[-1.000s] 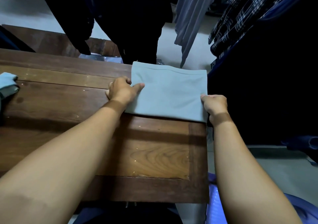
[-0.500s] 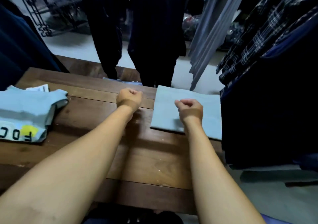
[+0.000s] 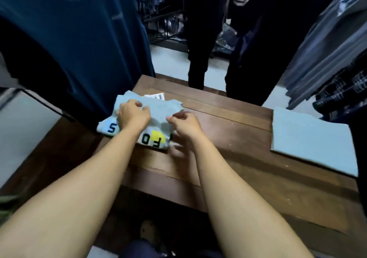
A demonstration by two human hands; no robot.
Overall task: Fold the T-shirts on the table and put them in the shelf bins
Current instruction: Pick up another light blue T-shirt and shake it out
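A loosely bunched light blue T-shirt (image 3: 156, 109) with black letters and a yellow patch lies at the left end of the wooden table (image 3: 234, 144). My left hand (image 3: 133, 115) grips its fabric on the left side with curled fingers. My right hand (image 3: 183, 123) pinches the shirt's right edge. A neatly folded light blue T-shirt (image 3: 309, 140) lies flat at the table's right end, apart from both hands. No shelf bins are in view.
Dark garments hang close around the table: a navy shirt (image 3: 75, 39) over the left corner, black clothes (image 3: 248, 49) behind, grey and plaid ones (image 3: 337, 69) on the right. A white paper tag (image 3: 155, 96) peeks from behind the bunched shirt.
Both hands left the folded shirt at the right and moved left across the table. They now hold the bunched printed shirt. The view swung left with them.
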